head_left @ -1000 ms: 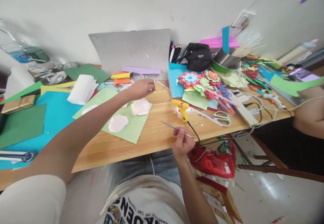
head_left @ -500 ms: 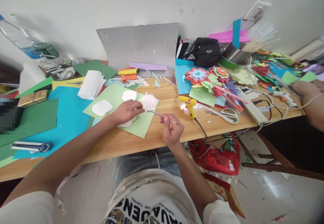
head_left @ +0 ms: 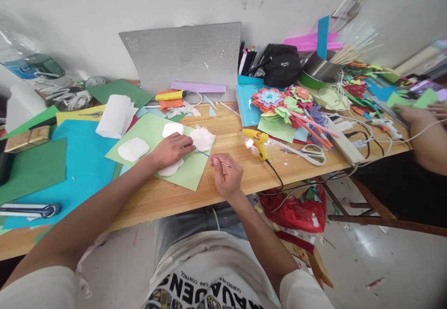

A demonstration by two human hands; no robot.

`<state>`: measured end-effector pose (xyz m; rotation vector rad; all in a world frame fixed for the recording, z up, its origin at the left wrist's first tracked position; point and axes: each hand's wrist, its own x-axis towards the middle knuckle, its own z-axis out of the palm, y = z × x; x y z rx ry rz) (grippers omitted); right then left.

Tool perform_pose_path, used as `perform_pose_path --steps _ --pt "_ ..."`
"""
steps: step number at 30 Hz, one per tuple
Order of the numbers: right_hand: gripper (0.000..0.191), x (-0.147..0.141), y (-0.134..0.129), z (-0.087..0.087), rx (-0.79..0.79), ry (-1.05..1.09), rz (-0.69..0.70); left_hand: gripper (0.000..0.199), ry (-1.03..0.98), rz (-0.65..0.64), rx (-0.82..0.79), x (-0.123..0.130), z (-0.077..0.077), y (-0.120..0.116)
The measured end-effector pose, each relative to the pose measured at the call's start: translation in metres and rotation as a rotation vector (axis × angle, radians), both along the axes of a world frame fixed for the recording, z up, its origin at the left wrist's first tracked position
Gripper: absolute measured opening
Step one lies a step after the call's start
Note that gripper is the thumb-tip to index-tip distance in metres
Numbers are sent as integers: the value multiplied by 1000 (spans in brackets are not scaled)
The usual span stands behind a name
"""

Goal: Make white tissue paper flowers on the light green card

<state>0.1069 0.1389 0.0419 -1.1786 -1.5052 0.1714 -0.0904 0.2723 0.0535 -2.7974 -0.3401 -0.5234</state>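
My right hand point(head_left: 227, 175) is closed around a thin blue stick point(head_left: 202, 152), whose far end reaches the fingers of my left hand point(head_left: 174, 149). My left hand is bent over a light green paper sheet point(head_left: 190, 174), its fingertips pinched at the stick's end; whatever else they hold is too small to make out. White paper pieces lie on the sheet: one point(head_left: 133, 150) to the left, one point(head_left: 172, 130) behind my left hand, one point(head_left: 171, 167) partly under it. A fringed white piece point(head_left: 201, 139) rests just beyond the fingertips.
A yellow glue gun point(head_left: 257, 142) with a cord and white scissors point(head_left: 312, 154) lie to the right. Paper flowers point(head_left: 270, 98) and a power strip point(head_left: 344, 141) are beyond. Another person's hand point(head_left: 410, 113) is at far right. Blue paper point(head_left: 87, 155) covers the left side.
The view has shifted slightly. The stick's far end now meets my left fingertips, and my right hand sits a little nearer my left. The other person's hands have moved over green paper.
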Motion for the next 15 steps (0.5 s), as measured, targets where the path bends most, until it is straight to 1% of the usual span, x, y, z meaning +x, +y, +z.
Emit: perform_pose_path --steps 3,7,11,15 --pt "19 -1 1 -2 -22 -17 10 29 8 15 -25 0 0 0" --pt "20 -3 3 0 -46 -29 -10 32 36 32 -78 0 -1 0" --pt "22 -4 8 6 -110 -90 -8 32 41 38 -137 -1 -1 0" --pt "23 -5 17 16 -127 -176 6 32 6 48 -170 -1 -2 -3"
